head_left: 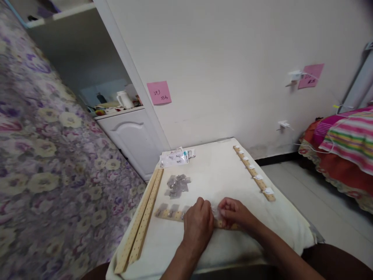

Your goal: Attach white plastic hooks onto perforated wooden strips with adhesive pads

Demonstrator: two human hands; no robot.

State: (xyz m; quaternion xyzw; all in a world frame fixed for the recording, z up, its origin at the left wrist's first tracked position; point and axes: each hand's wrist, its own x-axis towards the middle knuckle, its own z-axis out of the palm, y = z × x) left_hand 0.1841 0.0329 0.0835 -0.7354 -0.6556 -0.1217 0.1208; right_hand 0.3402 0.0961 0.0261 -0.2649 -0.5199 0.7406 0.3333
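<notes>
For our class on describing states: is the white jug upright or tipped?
Upright: the jug stands base-down on the shelf, its slight lean matching the cabinet frame's.

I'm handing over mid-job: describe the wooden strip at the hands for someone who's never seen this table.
Find the cloth-covered table by the white wall. At its near side, the left hand and right hand partly cover a wooden strip. Unlike the two bare strips at left and the white-tagged strip at right, it runs crosswise and carries grey packets.

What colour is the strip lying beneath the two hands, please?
The strip is pale yellowish tan; it shows best in the head view.
</notes>
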